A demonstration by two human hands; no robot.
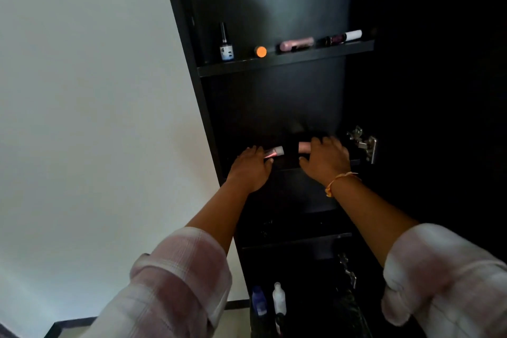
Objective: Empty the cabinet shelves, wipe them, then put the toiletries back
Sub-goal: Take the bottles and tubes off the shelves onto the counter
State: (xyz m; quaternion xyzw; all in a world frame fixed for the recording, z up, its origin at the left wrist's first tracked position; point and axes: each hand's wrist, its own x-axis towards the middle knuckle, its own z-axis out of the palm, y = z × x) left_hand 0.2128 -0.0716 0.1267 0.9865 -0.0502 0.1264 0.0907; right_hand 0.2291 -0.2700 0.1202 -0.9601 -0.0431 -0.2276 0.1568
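Evidently the task is unfinished, and the stage is not certain. On the cabinet's point(192, 68) upper shelf point(274, 62) stand or lie, left to right, a nail polish point(226, 45), an orange cap point(260, 51), a pink tube point(296, 44) and a dark tube point(343, 36). Low in the cabinet stand a blue bottle point(258, 300) and a white bottle point(279, 298). No cloth is in view, so wiping cannot be confirmed. Judged from this, either emptying is under way or restocking has begun; the frame does not settle which.

Both hands are at the middle shelf point(285, 166). The left hand point(252, 167) rests at the shelf's front edge, fingers closed round a pink-white tube point(274, 151) whose end sticks out to the right. The right hand point(326, 156) reaches palm down onto the shelf, thumb set apart, fingers blurred and laid over a pale tube point(304, 147) whose end shows beside the forefinger. Whether that hand grips the tube or only covers it cannot be told.
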